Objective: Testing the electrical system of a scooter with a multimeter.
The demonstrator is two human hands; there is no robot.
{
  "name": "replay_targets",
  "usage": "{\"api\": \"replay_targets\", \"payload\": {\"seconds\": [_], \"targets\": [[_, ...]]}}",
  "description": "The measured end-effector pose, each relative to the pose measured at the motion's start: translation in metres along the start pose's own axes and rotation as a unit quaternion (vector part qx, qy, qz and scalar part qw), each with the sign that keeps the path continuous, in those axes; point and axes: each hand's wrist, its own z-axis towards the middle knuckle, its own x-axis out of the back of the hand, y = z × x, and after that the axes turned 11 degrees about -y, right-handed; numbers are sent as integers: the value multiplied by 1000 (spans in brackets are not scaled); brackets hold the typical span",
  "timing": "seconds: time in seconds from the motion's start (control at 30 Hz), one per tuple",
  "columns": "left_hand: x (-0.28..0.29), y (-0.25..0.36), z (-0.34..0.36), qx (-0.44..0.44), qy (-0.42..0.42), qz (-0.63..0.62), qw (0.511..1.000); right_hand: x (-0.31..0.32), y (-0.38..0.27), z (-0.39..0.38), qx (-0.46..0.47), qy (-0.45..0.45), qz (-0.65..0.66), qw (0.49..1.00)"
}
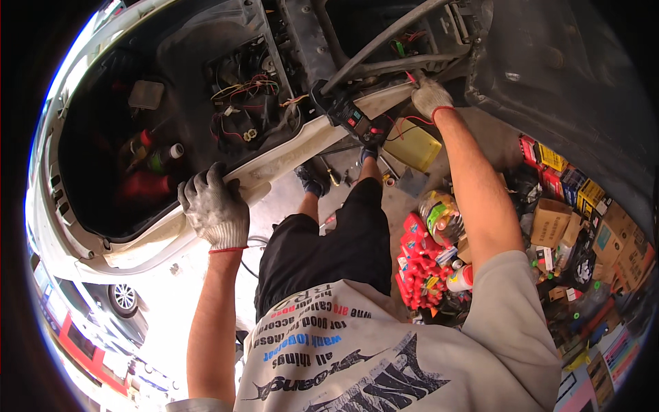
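Note:
My left hand (pixel 211 209), in a grey work glove with a red cuff, rests with bent fingers over the white rim (pixel 264 168) of a vehicle's dark storage well. My right hand (pixel 431 97), gloved alike, pinches a red test probe (pixel 412 79) beside the black frame tube at the upper middle. A black multimeter (pixel 353 118) hangs at that frame, leads looping from it toward my right hand. Wiring with connectors (pixel 244 103) lies exposed in the well, left of the meter.
Red and green-white bottles (pixel 166 156) lie in the well. A dark raised panel (pixel 549 75) fills the upper right. On the floor are a yellow tray (pixel 412 147), scattered tools, red bottles (pixel 419 261) and cardboard boxes (pixel 549 223). A car wheel (pixel 123 299) shows lower left.

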Motion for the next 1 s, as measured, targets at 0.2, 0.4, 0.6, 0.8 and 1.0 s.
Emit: {"api": "replay_targets", "payload": {"seconds": [0.2, 0.4, 0.6, 0.8, 1.0], "targets": [[-3, -1, 2, -13, 11, -5, 1000, 2, 4, 16, 15, -8, 8, 1000], [-5, -1, 1, -14, 14, 11, 1000, -9, 4, 23, 21, 59, 76, 995], [-7, 0, 0, -12, 23, 10, 1000, -15, 3, 20, 0, 77, 126, 989], [-7, 2, -2, 1, 13, 23, 1000, -15, -1, 10, 17, 75, 176, 981], [-7, 4, -1, -11, 13, 17, 1000, -14, 19, 36, 41, 36, 195, 979]]}}
